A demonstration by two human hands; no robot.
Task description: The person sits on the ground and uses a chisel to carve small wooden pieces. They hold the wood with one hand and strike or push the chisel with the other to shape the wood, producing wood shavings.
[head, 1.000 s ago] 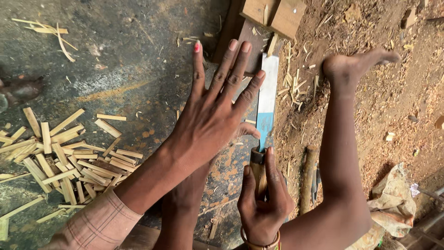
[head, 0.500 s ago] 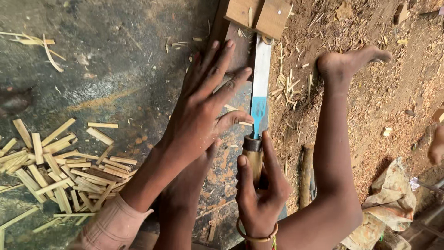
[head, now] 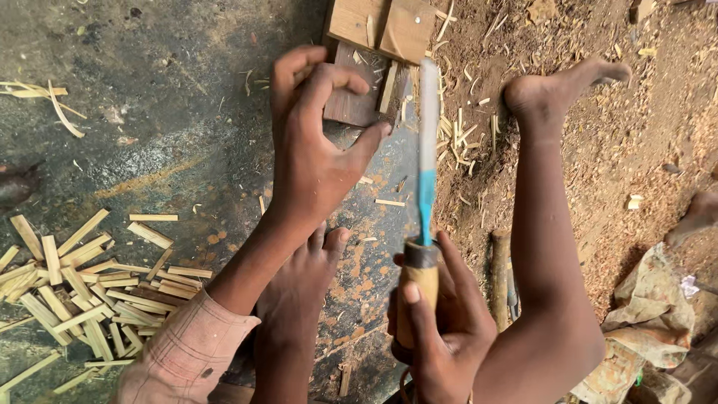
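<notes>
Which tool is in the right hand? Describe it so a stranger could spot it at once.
Start at the dark stained floor beside the sawdust-covered earth. Along their border, the right hand wraps a rounded pale wooden handle. From it runs a long flat metal blade, the only thing here with a blue-painted base.

A heap of pale split wood sticks (head: pixel 82 288) lies at the lower left on a dark, stained floor (head: pixel 172 112). Loose shavings (head: pixel 37 93) sit at the upper left. Reddish sawdust-strewn dirt (head: pixel 643 135) fills the right side, with crumpled cloth (head: pixel 658 314) at lower right.
</notes>
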